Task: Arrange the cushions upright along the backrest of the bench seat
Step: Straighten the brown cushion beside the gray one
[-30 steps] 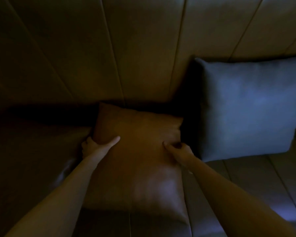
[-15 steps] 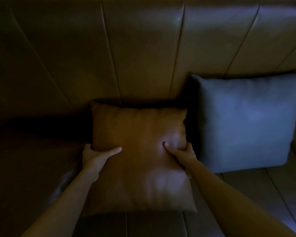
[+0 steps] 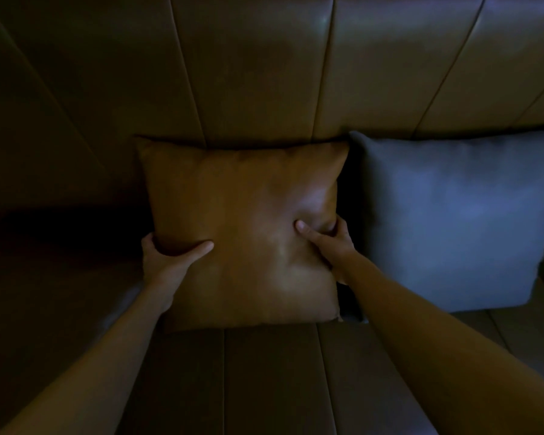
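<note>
Cushions are the work item, placed against the backrest (image 3: 264, 64) of the bench seat (image 3: 264, 372). Blue-grey cushion (image 3: 446, 221), on the right: upright against the backrest, apparently done. Tan cushion (image 3: 242, 233), just beside it: lower edge on the seat, top edge at the backrest, near upright. Left hand (image 3: 167, 262) grips its left edge, thumb across the front. Right hand (image 3: 330, 243) pinches its right edge, thumb pressed into the face. Remaining, by judgement: release and confirm it stands; further cushions cannot be seen in the dim view.

left cushion (image 3: 245, 227): tan-brown, plain | right cushion (image 3: 453, 221): grey-blue, plain | backrest (image 3: 258, 67): brown
</note>
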### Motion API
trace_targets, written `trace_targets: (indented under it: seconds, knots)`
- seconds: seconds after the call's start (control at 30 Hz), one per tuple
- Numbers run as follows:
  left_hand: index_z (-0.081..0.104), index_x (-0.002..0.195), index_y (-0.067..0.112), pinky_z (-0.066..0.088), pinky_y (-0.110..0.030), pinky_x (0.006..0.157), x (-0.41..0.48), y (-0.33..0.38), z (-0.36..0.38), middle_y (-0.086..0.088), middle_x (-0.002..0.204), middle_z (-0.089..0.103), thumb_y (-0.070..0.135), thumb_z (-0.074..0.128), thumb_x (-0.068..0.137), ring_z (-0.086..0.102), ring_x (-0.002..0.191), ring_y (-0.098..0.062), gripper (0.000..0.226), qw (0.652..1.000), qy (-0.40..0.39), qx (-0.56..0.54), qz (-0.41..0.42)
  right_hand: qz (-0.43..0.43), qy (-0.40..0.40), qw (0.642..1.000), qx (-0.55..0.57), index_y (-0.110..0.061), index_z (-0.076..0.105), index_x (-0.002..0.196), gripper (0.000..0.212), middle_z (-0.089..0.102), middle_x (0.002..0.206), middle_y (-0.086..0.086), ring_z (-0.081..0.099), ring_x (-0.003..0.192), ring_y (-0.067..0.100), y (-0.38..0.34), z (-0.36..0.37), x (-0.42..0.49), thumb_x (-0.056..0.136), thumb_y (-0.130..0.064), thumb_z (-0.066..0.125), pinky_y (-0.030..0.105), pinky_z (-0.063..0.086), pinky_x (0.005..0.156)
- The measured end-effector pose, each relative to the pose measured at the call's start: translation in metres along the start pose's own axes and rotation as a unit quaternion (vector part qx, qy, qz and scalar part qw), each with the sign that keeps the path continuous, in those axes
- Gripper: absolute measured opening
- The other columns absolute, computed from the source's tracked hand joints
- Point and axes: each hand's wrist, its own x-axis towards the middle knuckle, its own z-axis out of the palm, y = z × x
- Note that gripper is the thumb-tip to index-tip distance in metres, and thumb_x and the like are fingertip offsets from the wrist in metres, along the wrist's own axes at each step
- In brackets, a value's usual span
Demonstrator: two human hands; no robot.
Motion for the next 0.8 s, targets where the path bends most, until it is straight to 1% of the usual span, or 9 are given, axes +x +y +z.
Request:
trace_targets:
  seconds: [0.1,0.13,0.23,0.37,0.47,0.6,0.67,0.73,0.8]
  knots:
    - [0.013,0.154,0.031,0.033,-0.056,0.109,0.002,0.002,-0.001,-0.006,0.156,0.031,0.034,0.09,0.058,0.034,0.14,-0.034,0.123,0.999,-0.028,0.005,-0.014,0.005,0.004,1.0,-0.008,-0.035,0.027,0.148,0.129,0.047,0.144,0.006,0.05,0.127,0.033,-0.001,0.002,-0.001,0.036,-0.056,0.089,0.056,0.046,0.102]
    - [0.012,0.154,0.032,0.032,-0.057,0.109,0.002,0.003,-0.001,-0.005,0.156,0.031,0.036,0.09,0.056,0.034,0.14,-0.034,0.126,0.999,-0.036,0.008,-0.019,0.004,0.004,1.0,-0.012,-0.035,0.027,0.148,0.128,0.047,0.144,0.006,0.049,0.128,0.033,-0.001,0.002,-0.002,0.038,-0.055,0.089,0.056,0.045,0.102]
    - [0.016,0.154,0.032,0.034,-0.058,0.108,-0.001,0.003,0.001,-0.004,0.155,0.034,0.037,0.091,0.054,0.036,0.139,-0.033,0.126,1.0,-0.023,0.002,-0.014,-0.002,0.007,1.0,-0.016,-0.035,0.03,0.147,0.118,0.049,0.141,0.004,0.05,0.126,0.032,-0.001,-0.001,-0.002,0.046,-0.052,0.09,0.054,0.046,0.102]
    - [0.017,0.154,0.032,0.033,-0.057,0.108,-0.005,-0.003,0.003,-0.005,0.155,0.034,0.036,0.091,0.056,0.036,0.139,-0.033,0.123,1.0,-0.014,0.003,-0.014,-0.016,0.006,1.0,-0.019,-0.032,0.033,0.146,0.121,0.051,0.14,0.005,0.053,0.125,0.031,-0.001,-0.002,-0.003,0.041,-0.054,0.09,0.054,0.048,0.1]
    - [0.013,0.155,0.031,0.032,-0.055,0.11,-0.001,-0.001,0.001,-0.005,0.156,0.033,0.039,0.089,0.058,0.035,0.14,-0.032,0.124,0.999,-0.032,0.015,-0.017,-0.027,0.013,0.999,-0.025,-0.03,0.032,0.147,0.115,0.051,0.142,0.007,0.052,0.126,0.032,0.0,0.001,-0.001,0.049,-0.05,0.089,0.052,0.048,0.1]
    - [0.008,0.155,0.037,0.03,-0.056,0.111,-0.003,0.002,-0.005,-0.002,0.158,0.028,0.044,0.089,0.054,0.032,0.142,-0.031,0.13,0.997,-0.065,0.029,-0.034,-0.032,0.017,0.998,-0.052,-0.027,0.027,0.15,0.107,0.047,0.145,0.008,0.048,0.13,0.033,0.001,0.0,0.001,0.062,-0.046,0.085,0.05,0.045,0.104]
    - [0.007,0.154,0.039,0.03,-0.056,0.111,-0.008,0.001,-0.01,-0.002,0.159,0.026,0.046,0.089,0.053,0.03,0.143,-0.031,0.131,0.996,-0.071,0.029,-0.039,-0.036,0.023,0.997,-0.061,-0.025,0.026,0.151,0.105,0.045,0.147,0.008,0.047,0.132,0.033,0.001,-0.002,-0.001,0.065,-0.045,0.083,0.048,0.044,0.105]
    - [0.006,0.154,0.039,0.029,-0.054,0.112,-0.011,-0.002,-0.017,-0.002,0.161,0.023,0.045,0.088,0.057,0.027,0.144,-0.031,0.127,0.997,-0.063,0.028,-0.041,-0.039,0.039,0.996,-0.072,-0.025,0.026,0.15,0.106,0.044,0.147,0.008,0.045,0.133,0.033,0.003,0.002,-0.006,0.064,-0.049,0.083,0.048,0.043,0.106]
    - [0.006,0.154,0.039,0.028,-0.053,0.111,-0.014,-0.006,-0.022,-0.002,0.162,0.02,0.045,0.085,0.062,0.025,0.146,-0.031,0.122,0.997,-0.047,0.023,-0.048,-0.062,0.089,0.991,-0.083,-0.023,0.03,0.147,0.109,0.043,0.146,0.009,0.044,0.133,0.033,0.007,0.008,-0.014,0.058,-0.056,0.083,0.048,0.041,0.107]
